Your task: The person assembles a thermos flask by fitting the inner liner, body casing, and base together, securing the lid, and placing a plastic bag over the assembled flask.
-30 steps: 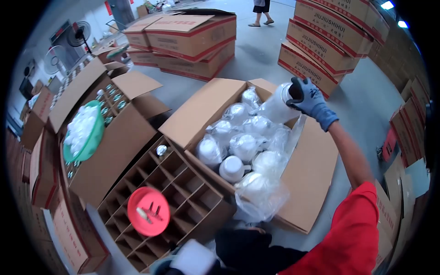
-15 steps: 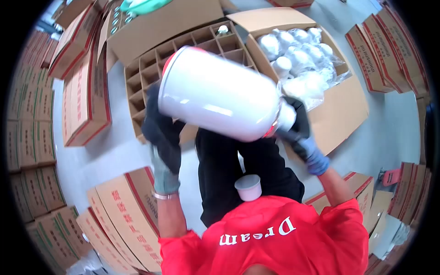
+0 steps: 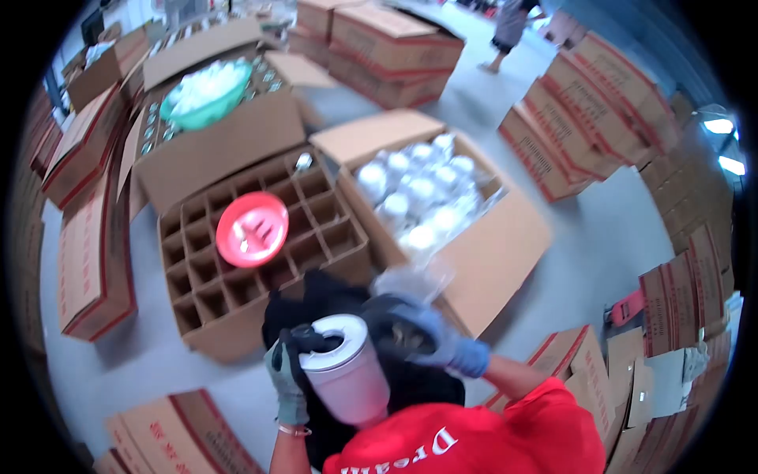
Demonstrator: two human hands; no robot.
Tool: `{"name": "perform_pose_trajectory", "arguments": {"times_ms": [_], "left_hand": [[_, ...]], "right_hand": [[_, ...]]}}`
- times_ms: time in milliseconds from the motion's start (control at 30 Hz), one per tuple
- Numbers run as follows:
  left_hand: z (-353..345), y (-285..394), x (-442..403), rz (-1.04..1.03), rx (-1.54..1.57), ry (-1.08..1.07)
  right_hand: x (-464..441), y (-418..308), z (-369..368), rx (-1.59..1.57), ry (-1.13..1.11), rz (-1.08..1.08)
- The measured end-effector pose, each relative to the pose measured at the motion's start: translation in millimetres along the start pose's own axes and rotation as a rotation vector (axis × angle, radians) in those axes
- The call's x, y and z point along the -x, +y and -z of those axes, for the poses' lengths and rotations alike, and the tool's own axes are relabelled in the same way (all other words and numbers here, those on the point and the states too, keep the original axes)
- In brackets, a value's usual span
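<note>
A white cylindrical flask (image 3: 351, 387) stands on my lap, its ring-shaped end facing up and slightly tilted. My left hand (image 3: 294, 365), in a grey glove with dark fingers, is closed on the flask's upper rim, with fingertips over the opening. To the right of the flask is my right hand (image 3: 422, 336), in a dark glove with a blue-grey cuff; motion blurs its fingers, and whether it holds anything is unclear. Clear plastic wrap (image 3: 414, 278) lies just above that hand. In front sits a divided carton (image 3: 197, 336) with a red bowl (image 3: 254, 229) of small pieces on its dividers.
An open carton (image 3: 505, 261) of plastic-wrapped silvery-white pieces stands at the right front. Beyond the divided carton, a green basin (image 3: 207, 107) of white items rests on another carton. Stacked boxes (image 3: 395, 47) surround the floor. A person (image 3: 512, 28) is at the far back.
The flask went from lying across both raised hands to upright at my lap. My right hand has come off its neck. The view tilted up, uncovering the red bowl.
</note>
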State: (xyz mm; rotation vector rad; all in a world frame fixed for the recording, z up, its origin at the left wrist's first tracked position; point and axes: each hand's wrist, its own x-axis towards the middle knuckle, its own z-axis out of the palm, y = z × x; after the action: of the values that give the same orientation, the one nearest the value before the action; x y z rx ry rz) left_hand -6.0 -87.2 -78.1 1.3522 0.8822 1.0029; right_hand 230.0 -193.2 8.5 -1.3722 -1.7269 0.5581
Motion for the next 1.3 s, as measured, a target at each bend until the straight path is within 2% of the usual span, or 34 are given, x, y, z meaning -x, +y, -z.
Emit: {"name": "perform_pose_trajectory", "arguments": {"times_ms": [67,133,167,200,300,333,400,433,500,533,567,600,667,733,767,800,867,933,1000,1067,1167,1200,1233,1267,1300], "left_hand": [[-8,-4,-13,0.137,0.038,0.017],[-6,-7,-15,0.131,0.078,0.022],[-2,-6,-9,0.167,0.162,-0.020],[-3,-2,6,0.045,-0.018,0.079],[0,36,27,-0.197,-0.174,0.057],[-1,39,25,-0.150,-0.080,0.135],[0,40,22,-0.066,0.114,0.289],[4,17,14,-0.076,0.152,0.336],[0,9,9,-0.005,0.049,0.263],[3,9,10,0.013,0.002,0.118],[9,19,15,-0.128,-0.200,0.022],[10,27,20,-0.256,-0.221,-0.018],[20,24,25,-0.242,-0.231,-0.022],[24,6,23,-0.155,-0.085,0.063],[22,-1,22,-0.092,-0.098,0.095],[18,-4,17,-0.035,-0.111,0.123],[8,11,11,-0.058,-0.225,0.072],[3,18,6,-0.089,-0.287,0.027],[6,10,5,-0.097,-0.266,0.046],[7,7,8,-0.091,-0.242,0.082],[10,8,8,-0.142,-0.414,0.084],[2,14,3,-0.153,-0.449,0.092],[3,9,-1,-0.112,-0.297,0.070],[4,5,-6,-0.069,-0.140,0.054],[5,1,-10,-0.024,0.011,0.046]], "right_hand": [[-24,-9,-22,0.061,-0.067,0.136],[-38,-8,-56,-0.036,-0.129,0.118],[-30,14,-77,-0.008,-0.168,0.155],[-26,38,-90,0.012,-0.204,0.189],[-31,63,-71,-0.281,-0.188,0.189],[-41,83,-73,-0.420,-0.119,0.409],[-42,65,-44,-0.514,-0.236,0.058],[-41,52,-42,-0.414,-0.235,-0.151],[-36,16,-45,-0.720,-0.065,-0.266],[-33,30,-46,-0.548,-0.014,-0.162],[-31,44,-47,-0.369,0.052,-0.070],[-20,81,-48,0.150,0.046,0.165],[12,113,-36,0.010,0.218,-0.351],[68,156,-43,0.460,0.033,-0.752],[92,170,-53,0.473,-0.082,-0.833],[109,196,-66,0.420,-0.127,-0.967],[140,260,-98,0.257,-0.158,-1.291],[169,349,-140,-0.080,0.009,-1.441],[178,423,-183,-0.527,0.286,-1.328],[131,419,-199,-0.778,0.085,-1.115],[14,384,-178,-1.052,-0.167,-0.740],[-3,356,-173,-0.961,-0.082,-0.856],[-35,290,-108,-0.716,-0.365,-0.963],[-52,299,-99,-0.157,-0.603,-0.725],[-61,284,-83,0.175,-0.648,-0.549]]}}
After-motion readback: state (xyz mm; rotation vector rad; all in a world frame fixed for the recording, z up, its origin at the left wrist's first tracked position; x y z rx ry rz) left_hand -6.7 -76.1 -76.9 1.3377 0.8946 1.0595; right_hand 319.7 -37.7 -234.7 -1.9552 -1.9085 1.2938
